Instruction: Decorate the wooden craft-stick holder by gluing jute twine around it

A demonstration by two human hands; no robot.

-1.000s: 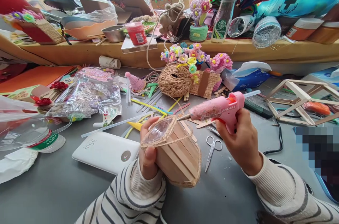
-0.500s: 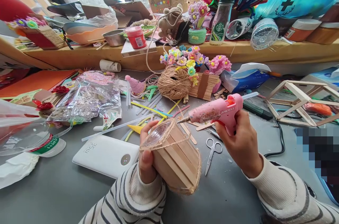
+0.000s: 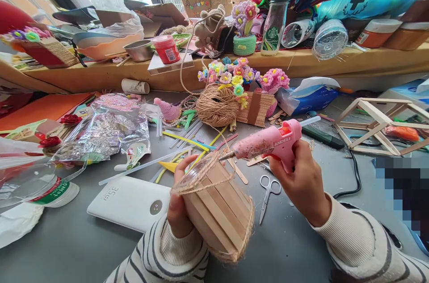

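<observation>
By the ledge's edge [image 3: 100, 75], a green pot [image 3: 244, 45] holds flowers [image 3: 244, 16]; the left hand [image 3: 179, 211] curls fingers round a stick-clad cup [image 3: 219, 211], the right hand [image 3: 304, 185] round a glue gun [image 3: 261, 142].

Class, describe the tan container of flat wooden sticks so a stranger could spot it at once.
At the flat grey desk, find the bare left hand in the lower middle. It holds the tan container of flat wooden sticks. Unlike the open wooden stick frame at far right, its sticks lie side by side, with tan twine at both ends.
</observation>
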